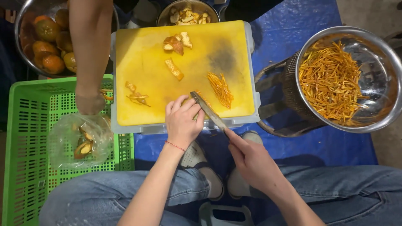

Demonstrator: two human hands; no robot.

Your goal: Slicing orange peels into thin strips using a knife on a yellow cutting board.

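Left hand point(183, 121) pressing peel point(197, 109) at yellow cutting board's point(142, 62) near edge; right hand point(251, 161) closed round knife point(208, 111), blade beside cut strips point(221, 88).

A cutting board point(142, 62) lies in the middle, with peel pieces point(173, 69) and a small heap of strips point(220, 88) on it. A crate point(25, 138) sits to its left, with a bag point(77, 140) on it. A bowl of fruit point(46, 42) stands behind the crate. A bowl point(387, 75) holding strips stands right of the board. Another bowl point(187, 16) lies behind the board.
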